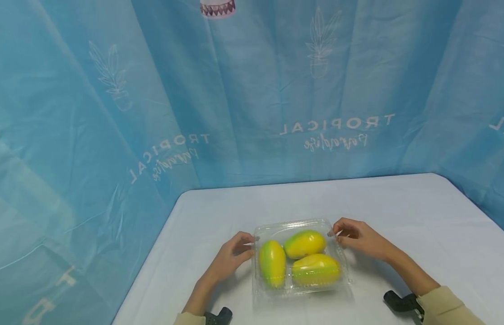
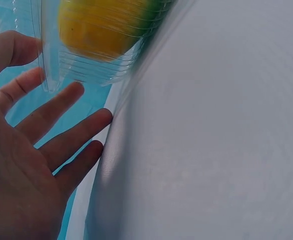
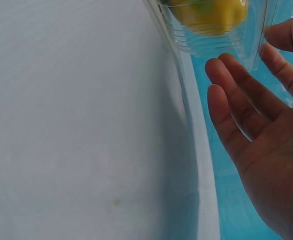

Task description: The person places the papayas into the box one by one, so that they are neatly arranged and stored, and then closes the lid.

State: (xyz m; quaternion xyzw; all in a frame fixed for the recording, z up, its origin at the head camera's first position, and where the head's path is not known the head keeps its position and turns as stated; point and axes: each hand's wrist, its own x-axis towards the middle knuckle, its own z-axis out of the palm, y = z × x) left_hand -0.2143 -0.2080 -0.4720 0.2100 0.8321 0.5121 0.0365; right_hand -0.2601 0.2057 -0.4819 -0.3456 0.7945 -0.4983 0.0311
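A clear plastic clamshell container [image 1: 290, 289] sits on the white table with three yellow-green mangoes in it: one at the left [image 1: 272, 264], one at the back [image 1: 305, 244] and one at the front right [image 1: 315, 270]. My left hand [image 1: 231, 255] pinches the container's left rim between thumb and index finger; in the left wrist view the other fingers [image 2: 76, 135] are spread below the rim. On the opposite side my right hand [image 1: 359, 237] pinches the right rim likewise, its remaining fingers [image 3: 241, 80] loosely bent beneath. Clear plastic covers the mangoes.
The white table [image 1: 418, 216] reaches back to a blue printed curtain [image 1: 252, 90], which also hangs along the left and right sides. Dark wrist straps [image 1: 402, 302] with camera mounts sit at both of my wrists, near the sleeve cuffs.
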